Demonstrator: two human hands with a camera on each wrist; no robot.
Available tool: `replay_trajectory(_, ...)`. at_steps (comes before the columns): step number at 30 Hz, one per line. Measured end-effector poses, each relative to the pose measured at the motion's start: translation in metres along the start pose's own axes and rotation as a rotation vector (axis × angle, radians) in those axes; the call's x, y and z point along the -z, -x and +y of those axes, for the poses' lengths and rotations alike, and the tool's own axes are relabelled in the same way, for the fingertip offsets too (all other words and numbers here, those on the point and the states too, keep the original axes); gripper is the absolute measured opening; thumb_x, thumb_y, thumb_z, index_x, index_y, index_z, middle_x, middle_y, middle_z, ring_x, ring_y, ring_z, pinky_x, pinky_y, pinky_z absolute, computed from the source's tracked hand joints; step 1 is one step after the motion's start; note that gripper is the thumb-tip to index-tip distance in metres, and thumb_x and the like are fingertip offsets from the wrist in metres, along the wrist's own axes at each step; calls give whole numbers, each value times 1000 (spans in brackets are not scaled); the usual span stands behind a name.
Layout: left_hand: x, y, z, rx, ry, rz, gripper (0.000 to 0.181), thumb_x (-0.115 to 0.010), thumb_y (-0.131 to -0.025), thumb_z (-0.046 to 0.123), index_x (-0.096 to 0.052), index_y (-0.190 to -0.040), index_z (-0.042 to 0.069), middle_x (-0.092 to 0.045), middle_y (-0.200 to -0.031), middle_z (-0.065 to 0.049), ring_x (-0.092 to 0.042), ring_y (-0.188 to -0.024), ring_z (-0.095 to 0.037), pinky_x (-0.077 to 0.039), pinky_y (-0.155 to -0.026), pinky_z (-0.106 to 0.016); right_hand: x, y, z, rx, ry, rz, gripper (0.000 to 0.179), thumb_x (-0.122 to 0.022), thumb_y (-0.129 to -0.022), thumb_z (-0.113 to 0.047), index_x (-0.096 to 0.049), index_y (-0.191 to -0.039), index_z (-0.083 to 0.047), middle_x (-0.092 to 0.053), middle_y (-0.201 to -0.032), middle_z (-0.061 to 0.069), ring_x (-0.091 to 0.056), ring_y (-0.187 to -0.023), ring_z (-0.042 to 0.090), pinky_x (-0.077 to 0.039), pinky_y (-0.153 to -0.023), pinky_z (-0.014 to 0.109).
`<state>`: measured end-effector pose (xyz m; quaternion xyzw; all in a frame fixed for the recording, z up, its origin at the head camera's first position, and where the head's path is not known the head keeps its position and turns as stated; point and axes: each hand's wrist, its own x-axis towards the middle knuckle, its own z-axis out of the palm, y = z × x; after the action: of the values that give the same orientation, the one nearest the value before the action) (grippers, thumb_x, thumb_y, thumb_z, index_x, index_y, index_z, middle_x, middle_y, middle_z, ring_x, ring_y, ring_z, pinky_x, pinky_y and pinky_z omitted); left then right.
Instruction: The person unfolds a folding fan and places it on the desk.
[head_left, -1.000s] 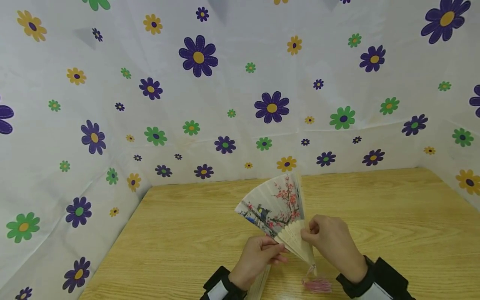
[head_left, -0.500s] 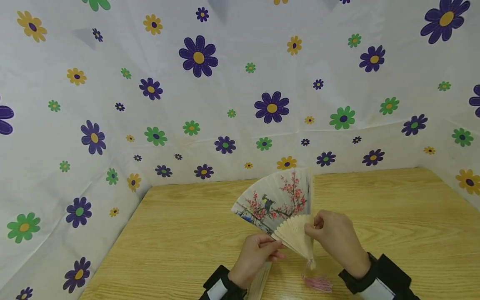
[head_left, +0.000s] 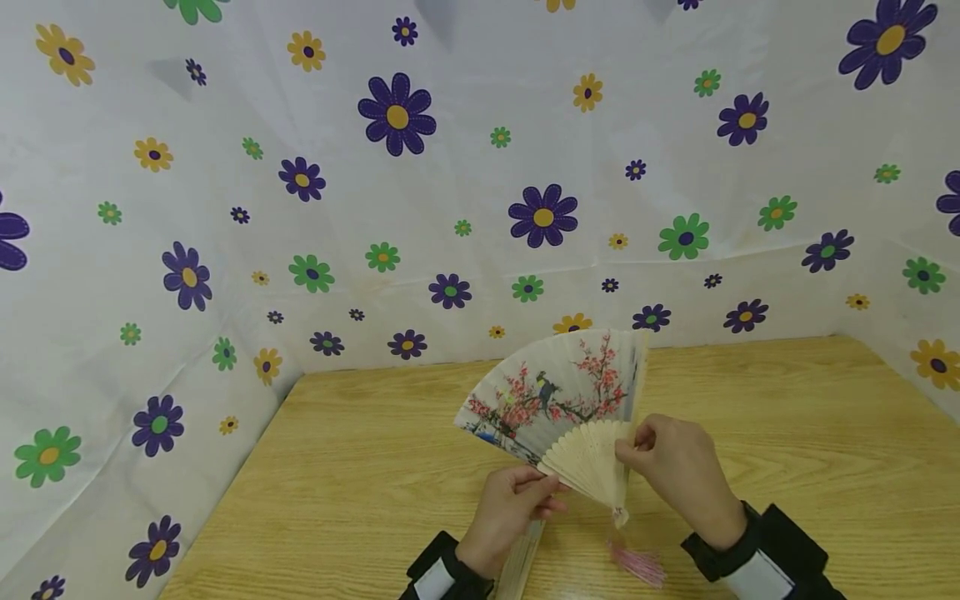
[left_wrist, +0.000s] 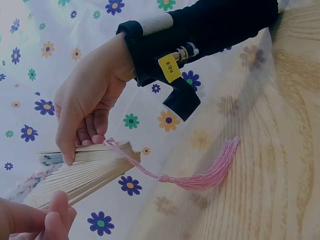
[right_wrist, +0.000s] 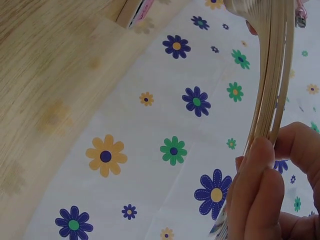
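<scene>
A folding fan (head_left: 555, 400) is spread partway between my hands in the head view. Its white leaf bears red blossoms and a dark bird, and its pale ribs (head_left: 592, 454) meet at the bottom. My left hand (head_left: 506, 512) pinches the left edge between thumb and fingers. On the opposite edge, the thumb and fingers of my right hand (head_left: 675, 467) grip the outer rib. From the pivot hangs a pink tassel (head_left: 637, 562). The left wrist view shows its braided cord and tassel (left_wrist: 210, 167) up close. Stacked ribs (right_wrist: 275, 75) run into the right fingers in the right wrist view.
A long pale slatted thing (head_left: 519, 562) lies on the wooden table (head_left: 360, 467) below my left hand, partly hidden by it. Flower-print cloth (head_left: 450, 167) stands behind the table and along both sides. Black straps with camera mounts (head_left: 772, 542) sit on both wrists.
The fan has spread wider as my right hand moved its edge to the right and slightly up. My left hand has barely moved. The tassel has swung a little.
</scene>
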<state>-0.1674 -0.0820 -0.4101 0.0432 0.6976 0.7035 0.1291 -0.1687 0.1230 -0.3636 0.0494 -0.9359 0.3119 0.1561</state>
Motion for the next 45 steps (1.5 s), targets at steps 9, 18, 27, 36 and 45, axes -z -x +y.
replay_trajectory(9,1,-2,-1,-9,38,32,25,-59,-93,10,-64,-101,-13,-74,-83,-8,-63,-59,1,-49,-53,-10,-1,-3,5,-34,2,9,20,-74,-77,-18,-65,-67,-3,-58,-56,2,-43,-51,11,-30,-43,20)
replay_trajectory(18,3,0,0,-1,92,35,27,-58,-94,11,-63,-106,-12,-73,-81,1,-64,-63,2,-52,-60,-12,2,-8,12,-69,-54,-6,24,-72,-80,-19,-63,-63,-4,-59,-54,1,-46,-48,10,-29,-42,21)
replay_trajectory(27,5,1,2,20,138,39,24,-56,-95,11,-62,-108,-8,-71,-81,4,-64,-69,1,-52,-66,-12,2,-11,14,-122,-73,-36,25,-71,-81,-23,-66,-65,-5,-62,-55,1,-49,-49,10,-31,-42,22)
replay_trajectory(36,7,-1,2,21,198,65,21,-52,-97,7,-59,-110,-8,-71,-89,0,-67,-79,-1,-54,-72,-14,1,-14,18,-157,-77,-45,28,-69,-83,-25,-67,-64,-5,-63,-54,2,-49,-48,11,-29,-42,22)
replay_trajectory(45,9,-1,3,-4,232,105,21,-51,-97,9,-57,-109,-7,-72,-87,3,-68,-86,-4,-56,-78,-19,0,-17,28,-258,-333,-151,34,-66,-89,-28,-67,-68,-2,-62,-57,-1,-58,-53,9,-46,-49,21)
